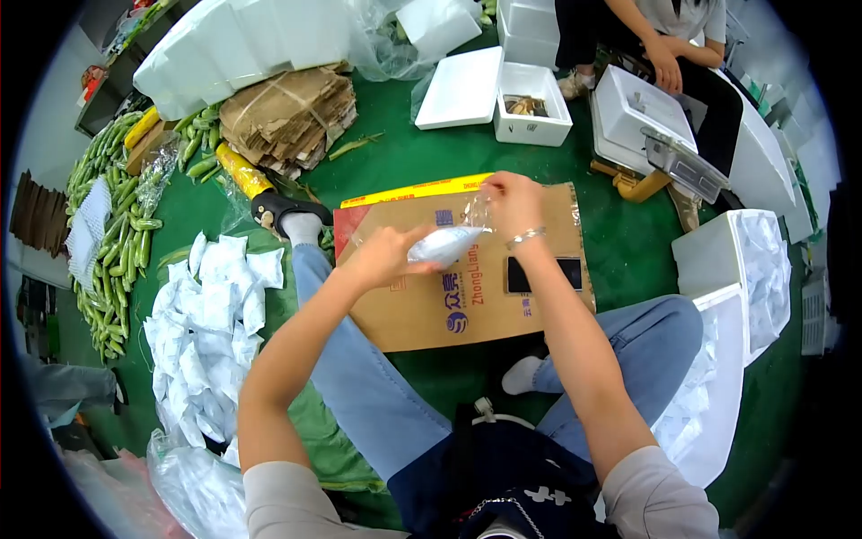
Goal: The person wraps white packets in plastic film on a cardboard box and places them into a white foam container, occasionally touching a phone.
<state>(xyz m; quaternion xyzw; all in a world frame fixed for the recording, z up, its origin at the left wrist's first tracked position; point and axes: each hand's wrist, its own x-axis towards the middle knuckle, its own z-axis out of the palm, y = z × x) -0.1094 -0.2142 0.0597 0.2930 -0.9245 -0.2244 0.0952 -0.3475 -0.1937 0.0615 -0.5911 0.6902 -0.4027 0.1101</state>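
Observation:
Over a flat brown cardboard box (409, 316) on the floor, my left hand (384, 255) is closed round a plump white ice pack (446, 244). Clear plastic film (478, 212) stretches from the pack up to my right hand (517, 207), whose fingers pinch its end. A dark phone (558, 276) lies on the cardboard below my right wrist. Yellow printed film (417, 189) shows along the cardboard's far edge.
White packs (211, 310) are heaped to my left; more fill foam boxes (752, 229) at my right. Green vegetables (117, 260) lie far left, near stacked cardboard (285, 115). An open foam box (533, 128) stands ahead. A person (664, 63) sits by another foam box (642, 108).

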